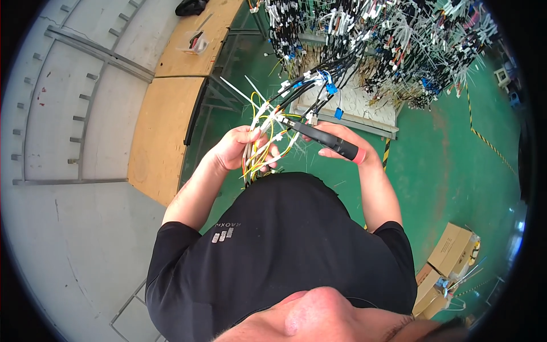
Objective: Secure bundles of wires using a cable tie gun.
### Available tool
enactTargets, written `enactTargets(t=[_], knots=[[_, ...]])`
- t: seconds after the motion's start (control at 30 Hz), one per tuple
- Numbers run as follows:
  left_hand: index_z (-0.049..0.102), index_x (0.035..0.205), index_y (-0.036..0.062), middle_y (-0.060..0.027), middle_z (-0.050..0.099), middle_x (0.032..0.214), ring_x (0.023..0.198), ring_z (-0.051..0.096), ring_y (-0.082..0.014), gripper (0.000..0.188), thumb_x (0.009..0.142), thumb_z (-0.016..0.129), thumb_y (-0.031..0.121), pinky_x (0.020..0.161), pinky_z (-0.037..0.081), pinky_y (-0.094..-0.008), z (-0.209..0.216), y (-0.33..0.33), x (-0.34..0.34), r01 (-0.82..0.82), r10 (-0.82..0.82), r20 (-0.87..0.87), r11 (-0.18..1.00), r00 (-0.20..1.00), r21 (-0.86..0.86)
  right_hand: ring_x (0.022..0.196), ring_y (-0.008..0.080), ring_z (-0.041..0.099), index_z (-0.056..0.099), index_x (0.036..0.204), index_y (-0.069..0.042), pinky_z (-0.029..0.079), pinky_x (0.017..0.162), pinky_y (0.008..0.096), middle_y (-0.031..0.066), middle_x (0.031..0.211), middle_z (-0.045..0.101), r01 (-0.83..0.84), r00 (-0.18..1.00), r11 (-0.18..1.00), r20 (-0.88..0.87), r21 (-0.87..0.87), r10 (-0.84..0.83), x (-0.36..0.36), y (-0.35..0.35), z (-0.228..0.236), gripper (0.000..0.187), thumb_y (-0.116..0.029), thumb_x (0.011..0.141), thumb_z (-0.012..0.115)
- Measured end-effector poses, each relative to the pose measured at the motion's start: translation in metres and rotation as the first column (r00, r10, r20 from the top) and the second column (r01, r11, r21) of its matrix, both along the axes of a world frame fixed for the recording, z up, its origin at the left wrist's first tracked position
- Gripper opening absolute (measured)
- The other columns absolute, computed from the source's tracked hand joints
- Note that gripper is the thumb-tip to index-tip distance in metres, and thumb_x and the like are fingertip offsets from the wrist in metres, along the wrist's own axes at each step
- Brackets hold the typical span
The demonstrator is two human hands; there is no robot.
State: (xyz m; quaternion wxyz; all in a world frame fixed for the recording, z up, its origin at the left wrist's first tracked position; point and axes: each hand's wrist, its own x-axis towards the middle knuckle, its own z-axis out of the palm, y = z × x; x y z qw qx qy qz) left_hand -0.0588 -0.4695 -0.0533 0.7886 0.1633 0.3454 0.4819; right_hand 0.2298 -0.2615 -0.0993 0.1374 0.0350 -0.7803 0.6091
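My left hand (238, 147) is closed round a wire bundle (255, 153) of white, yellow and other coloured wires, in front of my body. Black cables with white and blue connectors (331, 89) run from it up and right. My right hand (343, 138) grips a black cable tie gun (322, 139) with a reddish end. Its narrow metal nose is at the bundle, just right of my left hand; the exact contact is too small to tell. White cable ties (232, 90) stick out past the bundle to the upper left. Some of my right fingers are hidden behind the tool.
Many wire harnesses (393, 51) hang in a dense mass ahead, above a pale tray-like base (364, 111). At left stands a wooden table (165, 128) with a clear container (192, 43). Cardboard boxes (450, 249) sit on the green floor at the lower right.
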Motion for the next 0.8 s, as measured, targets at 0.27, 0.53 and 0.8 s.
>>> enactTargets(t=[0.27, 0.53, 0.8], knots=[[0.061, 0.088, 0.0021, -0.0326, 0.072, 0.109, 0.094, 0.078, -0.0452, 0.046, 0.104, 0.069, 0.045, 0.071, 0.069, -0.0528, -0.009, -0.001, 0.001, -0.037, 0.037, -0.026, 0.999, 0.999, -0.007, 0.129, 0.0246, 0.064, 0.058, 0.149, 0.002, 0.047, 0.115, 0.0421, 0.0131, 0.137, 0.068, -0.091, 0.995, 0.913, -0.007, -0.397, 0.096, -0.002, -0.014, -0.014, 0.063, -0.025, 0.097, 0.079], [0.061, 0.094, 0.0024, -0.0280, 0.074, 0.108, 0.091, 0.080, -0.0408, 0.037, 0.110, 0.062, 0.036, 0.070, 0.069, -0.0464, -0.014, -0.001, 0.007, -0.087, 0.085, -0.075, 0.996, 0.993, -0.012, 0.119, 0.0228, 0.068, 0.064, 0.137, 0.003, 0.051, 0.106, 0.0406, 0.0118, 0.128, 0.070, 0.067, 0.996, 0.986, 0.061, -0.155, -0.058, 0.001, -0.033, 0.021, 0.051, -0.015, 0.091, 0.077], [0.069, 0.113, 0.0016, -0.0032, 0.073, 0.092, 0.071, 0.071, -0.0111, 0.030, 0.113, 0.060, 0.030, 0.065, 0.059, -0.0288, 0.000, 0.003, 0.030, -0.027, 0.021, -0.793, 1.000, 0.609, 0.005, 0.105, 0.0285, 0.074, 0.065, 0.133, 0.005, 0.057, 0.097, 0.0436, 0.0149, 0.114, 0.074, 0.150, 0.985, 0.556, 0.171, -0.818, -0.014, 0.012, -0.043, 0.047, 0.049, -0.022, 0.093, 0.077]])
